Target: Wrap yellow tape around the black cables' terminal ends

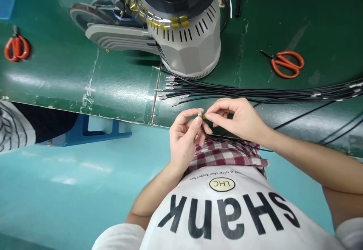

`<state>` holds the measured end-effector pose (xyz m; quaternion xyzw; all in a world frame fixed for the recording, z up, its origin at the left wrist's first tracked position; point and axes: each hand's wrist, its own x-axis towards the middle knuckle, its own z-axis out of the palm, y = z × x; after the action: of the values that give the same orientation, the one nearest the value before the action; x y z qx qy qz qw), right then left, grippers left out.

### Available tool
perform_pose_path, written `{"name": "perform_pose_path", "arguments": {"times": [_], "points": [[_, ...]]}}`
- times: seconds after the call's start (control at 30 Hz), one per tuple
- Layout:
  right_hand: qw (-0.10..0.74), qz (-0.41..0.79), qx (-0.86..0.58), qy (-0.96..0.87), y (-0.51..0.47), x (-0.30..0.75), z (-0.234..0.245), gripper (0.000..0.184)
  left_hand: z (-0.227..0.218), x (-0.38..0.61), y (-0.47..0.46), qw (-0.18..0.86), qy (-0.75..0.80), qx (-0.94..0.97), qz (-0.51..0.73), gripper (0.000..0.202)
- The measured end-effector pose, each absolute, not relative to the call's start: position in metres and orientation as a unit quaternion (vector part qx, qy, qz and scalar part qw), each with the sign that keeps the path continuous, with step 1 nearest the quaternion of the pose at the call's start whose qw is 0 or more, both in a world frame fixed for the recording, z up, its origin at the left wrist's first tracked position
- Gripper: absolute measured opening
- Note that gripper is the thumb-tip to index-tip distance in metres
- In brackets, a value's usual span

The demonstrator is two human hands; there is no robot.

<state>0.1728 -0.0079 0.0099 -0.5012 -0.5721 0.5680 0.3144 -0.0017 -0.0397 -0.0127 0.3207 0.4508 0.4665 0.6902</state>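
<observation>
Between the thumb and index finger of my left hand is the end of a black cable tipped with a small silvery connector. My right hand meets it from the right, thumb and forefinger pinched on a tiny piece of yellow tape against the cable end. The fingers partly cover that spot. From there the cable loops down and runs right across my lap. Just beyond my hands, a bundle of black cables lies along the green bench, several bare connector ends fanned out leftward.
A grey tape dispenser with yellow tape pieces around its rim stands on the green bench. Red-handled scissors lie at right, another red-handled pair at far left. A blue stool and a person's striped clothing are at left.
</observation>
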Motion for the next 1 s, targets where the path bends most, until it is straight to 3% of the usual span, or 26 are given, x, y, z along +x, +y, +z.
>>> {"name": "perform_pose_path", "arguments": {"times": [0.37,0.63,1.0], "points": [[0.337,0.530,-0.500,-0.596,-0.0060,0.1715,0.0102,0.010,-0.0148,-0.0045,-0.0402,0.742,0.449,0.246,0.432,0.025],[0.350,0.599,-0.491,-0.527,-0.0026,0.1750,0.0037,0.010,-0.0182,-0.0108,-0.0387,0.780,0.415,0.200,0.423,0.021],[0.339,0.593,-0.476,-0.554,-0.0027,0.1693,0.0126,0.007,-0.0165,-0.0094,-0.0411,0.796,0.387,0.207,0.417,0.018]]}}
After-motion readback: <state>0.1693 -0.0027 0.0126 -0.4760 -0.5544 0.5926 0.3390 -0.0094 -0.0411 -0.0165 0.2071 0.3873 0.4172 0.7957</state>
